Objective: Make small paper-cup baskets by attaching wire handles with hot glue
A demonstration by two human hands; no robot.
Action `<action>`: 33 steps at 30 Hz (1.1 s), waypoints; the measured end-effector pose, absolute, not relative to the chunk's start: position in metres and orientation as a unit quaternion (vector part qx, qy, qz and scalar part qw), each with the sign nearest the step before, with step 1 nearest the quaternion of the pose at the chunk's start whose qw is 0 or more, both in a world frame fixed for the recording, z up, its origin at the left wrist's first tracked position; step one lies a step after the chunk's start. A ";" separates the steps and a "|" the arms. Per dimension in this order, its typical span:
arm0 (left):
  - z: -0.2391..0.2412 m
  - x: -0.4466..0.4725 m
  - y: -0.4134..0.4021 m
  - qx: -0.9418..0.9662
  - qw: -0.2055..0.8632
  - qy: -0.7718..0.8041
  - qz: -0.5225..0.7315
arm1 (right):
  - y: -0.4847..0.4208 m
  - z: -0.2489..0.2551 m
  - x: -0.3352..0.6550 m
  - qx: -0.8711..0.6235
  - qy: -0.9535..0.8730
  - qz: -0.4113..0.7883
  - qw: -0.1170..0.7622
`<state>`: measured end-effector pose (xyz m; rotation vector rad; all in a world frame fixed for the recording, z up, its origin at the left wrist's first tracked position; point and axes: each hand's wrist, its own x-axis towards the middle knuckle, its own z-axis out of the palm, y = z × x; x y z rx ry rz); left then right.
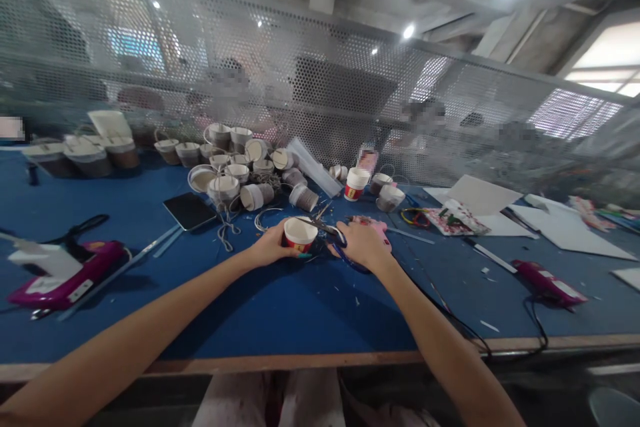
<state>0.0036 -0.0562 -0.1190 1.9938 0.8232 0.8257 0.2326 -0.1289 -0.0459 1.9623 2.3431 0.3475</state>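
Note:
My left hand (270, 247) is wrapped round a small red and white paper cup (299, 235) that stands on the blue table (280, 307). My right hand (361, 245) is closed on a pair of scissors (325, 229) with blue handles, and the blades point left over the cup's rim. Both hands rest low on the table surface, close together near its middle.
A heap of paper cups wrapped in cord (245, 173) lies behind the hands. A black phone (190, 211) lies to the left, beside a pink glue gun (65, 273). Another pink glue gun (547, 282) lies right, with white sheets (480, 197) beyond. A perforated metal screen (320, 93) backs the table.

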 end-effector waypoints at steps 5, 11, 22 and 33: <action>-0.121 0.005 -0.055 0.769 0.475 0.271 0.330 | -0.131 -0.044 0.233 0.643 0.756 0.120 0.028; -0.122 0.006 -0.055 0.746 0.531 0.226 0.333 | -0.129 -0.045 0.240 0.624 0.771 0.129 0.011; -0.130 0.006 -0.050 0.728 0.570 0.189 0.331 | -0.128 -0.041 0.237 0.647 0.752 0.115 0.043; -0.121 0.013 -0.062 0.769 0.412 0.326 0.364 | -0.130 -0.041 0.235 0.652 0.746 0.131 0.044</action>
